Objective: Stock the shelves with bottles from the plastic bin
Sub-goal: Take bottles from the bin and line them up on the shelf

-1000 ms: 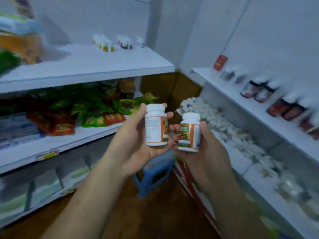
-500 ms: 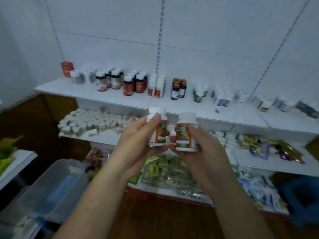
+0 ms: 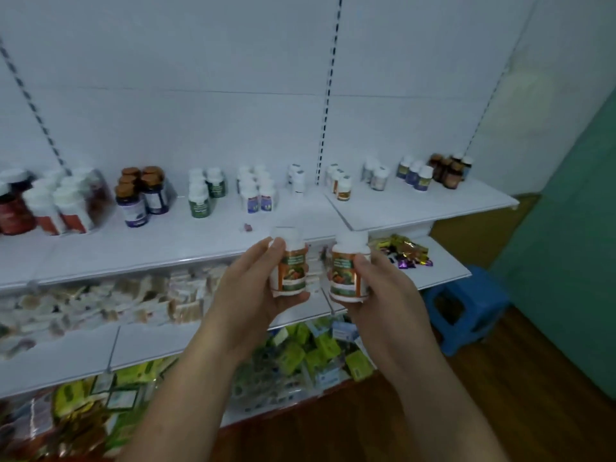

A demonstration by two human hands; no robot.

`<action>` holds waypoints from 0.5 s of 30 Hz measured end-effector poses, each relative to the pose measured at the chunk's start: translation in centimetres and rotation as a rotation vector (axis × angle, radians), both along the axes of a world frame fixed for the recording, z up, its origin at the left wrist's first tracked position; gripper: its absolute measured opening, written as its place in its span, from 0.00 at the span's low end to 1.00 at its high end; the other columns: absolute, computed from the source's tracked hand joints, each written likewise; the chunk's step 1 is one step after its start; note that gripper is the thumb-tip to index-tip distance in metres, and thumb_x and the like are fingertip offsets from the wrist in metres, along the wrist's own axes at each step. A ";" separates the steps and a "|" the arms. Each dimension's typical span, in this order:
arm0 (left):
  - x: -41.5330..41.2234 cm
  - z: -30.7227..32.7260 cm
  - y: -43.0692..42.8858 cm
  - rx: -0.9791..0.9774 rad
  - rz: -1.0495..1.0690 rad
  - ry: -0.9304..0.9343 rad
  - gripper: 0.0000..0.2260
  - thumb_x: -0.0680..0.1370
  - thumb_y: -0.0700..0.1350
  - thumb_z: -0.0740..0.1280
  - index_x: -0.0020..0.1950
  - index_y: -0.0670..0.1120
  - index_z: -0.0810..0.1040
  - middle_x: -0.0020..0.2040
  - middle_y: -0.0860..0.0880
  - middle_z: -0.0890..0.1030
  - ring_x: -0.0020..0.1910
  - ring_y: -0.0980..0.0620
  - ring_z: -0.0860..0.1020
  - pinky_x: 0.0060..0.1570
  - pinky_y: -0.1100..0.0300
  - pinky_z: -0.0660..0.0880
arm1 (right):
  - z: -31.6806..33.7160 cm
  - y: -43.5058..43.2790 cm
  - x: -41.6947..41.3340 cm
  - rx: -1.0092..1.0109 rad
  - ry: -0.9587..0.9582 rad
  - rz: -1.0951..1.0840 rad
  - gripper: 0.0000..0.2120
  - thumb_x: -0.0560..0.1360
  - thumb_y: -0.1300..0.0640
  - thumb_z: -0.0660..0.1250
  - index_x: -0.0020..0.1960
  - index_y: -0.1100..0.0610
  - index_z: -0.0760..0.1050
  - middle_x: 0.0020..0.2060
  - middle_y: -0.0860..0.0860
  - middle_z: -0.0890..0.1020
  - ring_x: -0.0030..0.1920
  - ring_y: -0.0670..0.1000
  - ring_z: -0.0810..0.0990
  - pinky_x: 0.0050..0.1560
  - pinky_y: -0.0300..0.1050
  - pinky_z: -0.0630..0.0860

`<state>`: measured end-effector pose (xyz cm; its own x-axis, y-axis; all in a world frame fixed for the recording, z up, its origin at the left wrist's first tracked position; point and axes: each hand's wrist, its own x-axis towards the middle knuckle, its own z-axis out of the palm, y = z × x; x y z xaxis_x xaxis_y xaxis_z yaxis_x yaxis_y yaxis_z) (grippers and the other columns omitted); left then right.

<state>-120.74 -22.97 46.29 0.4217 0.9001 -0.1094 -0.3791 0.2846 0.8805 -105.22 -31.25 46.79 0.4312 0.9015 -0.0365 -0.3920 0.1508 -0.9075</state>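
Two white-capped bottles with orange and green labels stand upright and slightly apart, just in front of and below the front edge of the top shelf [image 3: 200, 241], each in one hand. The left hand [image 3: 253, 295] grips the left bottle [image 3: 290, 265]: the thumb lies under its base and the fingers curl round its upper side up to the cap. The right hand [image 3: 386, 295] grips the right bottle [image 3: 348, 270], its fingers wrapped round the label from the right and the palm behind it. On the top shelf, rows of small bottles stand along the back wall. At its left end are red-labelled jars [image 3: 43, 205], then brown-capped bottles [image 3: 143, 195], green-labelled bottles [image 3: 200, 198] and purple-labelled bottles [image 3: 258, 195]. Right of the shelf's seam, a short row of orange-labelled bottles [image 3: 343, 191] looks like the held pair. Dark amber bottles [image 3: 450, 171] stand at the shelf's right end. A small loose item [image 3: 247, 227], too blurred to name, lies on the top shelf just behind the left bottle. Directly below the top shelf are pale wrapped packs [image 3: 100, 301] and, under its right end, gold-wrapped sweets [image 3: 405, 250]. Lower down lie green packets [image 3: 316, 355]. A blue stool [image 3: 466, 305] stands on the wooden floor below the shelf's right end.
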 end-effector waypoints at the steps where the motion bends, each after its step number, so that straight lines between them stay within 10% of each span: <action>1: 1.3 -0.2 1.1 0.019 -0.019 0.017 0.23 0.79 0.53 0.69 0.69 0.42 0.80 0.61 0.39 0.85 0.53 0.43 0.85 0.43 0.54 0.82 | -0.3 0.9 1.2 0.003 0.001 -0.029 0.20 0.74 0.55 0.69 0.65 0.57 0.80 0.55 0.54 0.88 0.52 0.51 0.88 0.46 0.43 0.82; 8: 9.4 -1.5 10.0 0.129 -0.140 0.110 0.12 0.84 0.49 0.66 0.64 0.50 0.83 0.58 0.46 0.87 0.57 0.45 0.86 0.55 0.43 0.84 | -2.4 8.7 8.4 -0.038 -0.115 -0.153 0.19 0.81 0.55 0.67 0.71 0.57 0.77 0.61 0.56 0.86 0.64 0.58 0.83 0.67 0.60 0.77; 15: 15.5 -2.0 20.0 0.296 -0.182 0.220 0.13 0.84 0.43 0.68 0.68 0.52 0.80 0.58 0.52 0.87 0.57 0.49 0.86 0.53 0.49 0.85 | -3.7 16.7 13.7 -0.097 -0.260 -0.257 0.19 0.81 0.56 0.70 0.71 0.48 0.76 0.60 0.47 0.87 0.61 0.51 0.85 0.66 0.59 0.79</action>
<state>-105.25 -2.98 44.31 0.5726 0.8189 0.0376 -0.1394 0.0520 0.9889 -91.56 -14.55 43.13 0.6489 0.7605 0.0241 -0.1069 0.1225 -0.9867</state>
